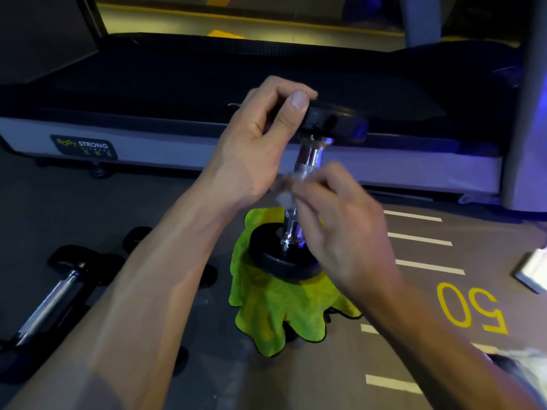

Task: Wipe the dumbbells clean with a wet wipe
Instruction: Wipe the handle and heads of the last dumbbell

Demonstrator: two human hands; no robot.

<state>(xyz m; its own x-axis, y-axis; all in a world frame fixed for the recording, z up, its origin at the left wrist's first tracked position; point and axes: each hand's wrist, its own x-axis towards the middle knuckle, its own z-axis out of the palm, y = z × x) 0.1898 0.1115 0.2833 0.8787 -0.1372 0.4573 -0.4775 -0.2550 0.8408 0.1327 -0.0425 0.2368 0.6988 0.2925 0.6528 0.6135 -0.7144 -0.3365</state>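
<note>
Left hand [260, 134] pinches the rim of the dumbbell's [307, 184] top plate [334, 119], thumb on the near edge, fingers curled over the far side. It steadies the dumbbell, which stands on end, slightly tilted, with its bottom plate [284, 261] on a green microfibre cloth [275, 315] on the gym floor [148, 202], just in front of the treadmill's [207, 84] near edge.

Right hand [340, 220] is motion-blurred at mid-handle. Fingers look closed around a pale crumpled wet wipe [284, 192] against the chrome handle [309, 156]; exact grip not resolvable.

Judgement: handle wipe is in progress, plates likely still to do. A second dumbbell [56, 294] lies on the floor at the left, untouched by either hand.

Risks:
- Only a rim pinch holds the upright dumbbell. A sideways wipe stroke could tip it, and the bunched cloth makes a soft, uneven base.
- If the rim is wet, the thumb slips and the weight drops toward the floor or the treadmill deck.
- The wipe could snag on the knurling and tear.
</note>
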